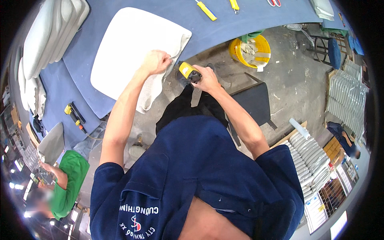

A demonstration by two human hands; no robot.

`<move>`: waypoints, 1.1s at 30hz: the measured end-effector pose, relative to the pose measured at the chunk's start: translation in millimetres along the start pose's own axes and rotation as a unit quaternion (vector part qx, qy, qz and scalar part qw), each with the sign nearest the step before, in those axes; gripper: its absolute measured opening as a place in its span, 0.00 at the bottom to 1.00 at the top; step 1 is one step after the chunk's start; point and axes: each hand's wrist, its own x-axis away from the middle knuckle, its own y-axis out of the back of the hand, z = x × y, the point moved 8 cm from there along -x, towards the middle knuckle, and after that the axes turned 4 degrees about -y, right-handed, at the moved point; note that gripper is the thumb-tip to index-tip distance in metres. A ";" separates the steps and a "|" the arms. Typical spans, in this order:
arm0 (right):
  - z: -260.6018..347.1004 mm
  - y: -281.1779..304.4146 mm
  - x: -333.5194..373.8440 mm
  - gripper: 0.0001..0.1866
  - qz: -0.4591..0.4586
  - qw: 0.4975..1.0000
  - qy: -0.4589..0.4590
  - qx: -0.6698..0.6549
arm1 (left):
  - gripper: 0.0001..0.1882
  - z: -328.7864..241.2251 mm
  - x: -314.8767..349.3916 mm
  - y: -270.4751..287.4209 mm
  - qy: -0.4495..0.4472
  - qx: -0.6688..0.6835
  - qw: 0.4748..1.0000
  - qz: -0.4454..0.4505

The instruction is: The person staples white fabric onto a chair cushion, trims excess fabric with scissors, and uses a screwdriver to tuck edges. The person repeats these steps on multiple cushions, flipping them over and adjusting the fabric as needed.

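A white, fabric-covered seat cushion (132,48) lies on the blue table, its loose fabric edge hanging over the side toward me. My left hand (157,63) is closed on that fabric at the cushion's near right edge, fingertips pressed together. In my right hand (207,79) is a yellow and black staple gun (189,72), its nose close to the cushion's edge but seemingly apart from it. My right fingers wrap round its handle and are partly hidden.
The blue table (160,16) holds a yellow-handled tool (207,11), another yellow staple gun (74,116) and stacked pale cushions (52,36). A yellow bucket (236,52) of scraps and a dark stool (256,102) stand on the floor. A person in green (72,180) works at the left.
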 end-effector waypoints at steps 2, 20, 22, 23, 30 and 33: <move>0.3 -7.4 -6.4 0.28 0.007 1.000 0.007 0.001 | 0.17 9.3 -4.2 -0.6 0.020 0.068 0.997 0.023; -7.8 -29.8 -17.0 0.29 0.043 0.999 -0.021 -0.019 | 0.18 15.0 -6.4 -6.2 0.033 0.113 0.993 0.007; -7.2 -33.6 -18.3 0.30 0.047 0.999 -0.018 -0.010 | 0.18 14.7 -5.9 -7.3 0.038 0.113 0.993 0.000; -6.9 -32.6 -20.2 0.30 0.029 1.000 -0.004 0.005 | 0.18 14.6 -5.5 -7.7 0.040 0.113 0.993 -0.003; -12.0 -39.1 -17.1 0.30 0.067 0.996 -0.051 -0.003 | 0.15 -27.5 14.6 9.9 -0.072 -0.078 0.994 0.006; -15.5 -41.8 -16.7 0.32 0.029 0.999 -0.012 0.006 | 0.12 -2.4 7.7 -7.6 -0.078 -0.053 0.995 0.037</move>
